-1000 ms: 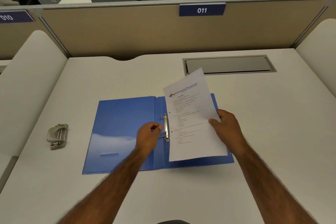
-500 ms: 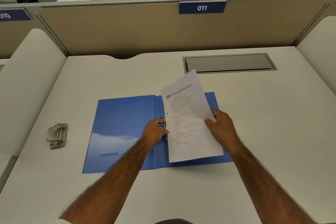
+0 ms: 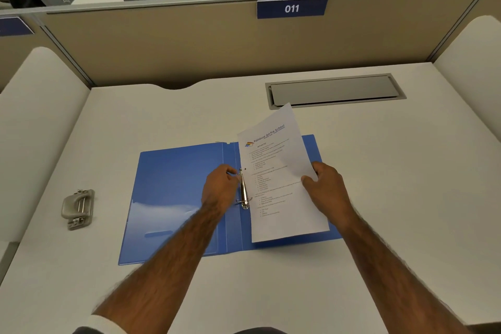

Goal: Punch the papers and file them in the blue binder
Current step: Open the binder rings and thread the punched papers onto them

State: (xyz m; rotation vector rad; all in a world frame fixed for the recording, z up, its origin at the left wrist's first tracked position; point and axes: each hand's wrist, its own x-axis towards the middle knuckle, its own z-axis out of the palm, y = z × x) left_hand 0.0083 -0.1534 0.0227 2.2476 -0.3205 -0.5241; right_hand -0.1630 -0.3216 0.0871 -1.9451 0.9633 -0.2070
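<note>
Binder (image 3: 176, 184) open flat on desk (image 3: 379, 171), left hand (image 3: 219, 188) pinching ring clip (image 3: 244, 190), right hand (image 3: 326, 187) gripping paper (image 3: 282, 171) edge, paper tilted over right cover, punch (image 3: 78, 209) well left

We see a plain white desk top (image 3: 393, 184) carrying an open glossy blue plastic binder (image 3: 176, 184), its cover showing pale reflections. Its metal ring clip (image 3: 244, 192) is shiny silver. Over the binder's right half is a white printed paper sheet (image 3: 282, 198) with fine black text lines, a blue heading and a small logo in orange, blue and dark tones. A dull silver-grey metal hole punch (image 3: 78, 209) sits to the left. The partition wall (image 3: 189, 43) is tan, bearing a navy sign (image 3: 292, 7) with white numerals "011". A grey metal cable hatch (image 3: 336, 89) is set in the desk.
</note>
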